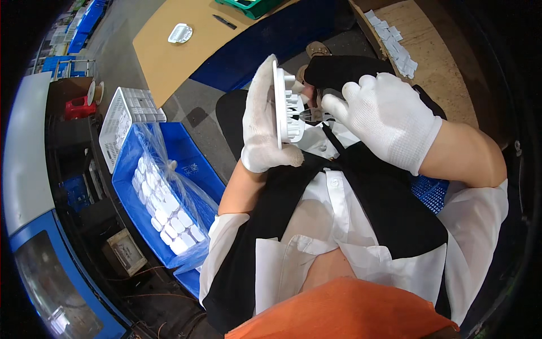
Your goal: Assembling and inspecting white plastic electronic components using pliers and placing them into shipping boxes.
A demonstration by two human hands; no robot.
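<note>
My left hand (260, 121), in a white knit glove, holds a white plastic part (282, 107) on edge in front of my chest. The flat back of the part rests against my palm, and its pegs and ribs face right. Just right of it is my right hand (387, 116), also gloved, with its fingers curled and the fingertips toward the pegs. Small thin greyish pieces (308, 115) show between the part and my right hand; their kind is unclear. Whatever the right fingers grip is hidden behind the glove.
A blue bin (195, 152) lined with clear plastic holds many white parts at my left, beside a white crate (117, 133). Ahead, a tan table (164, 56) bears a white part (180, 33), a black pen (224, 21) and a green tray (254, 7). White pieces (393, 45) lie on a wooden surface (432, 42).
</note>
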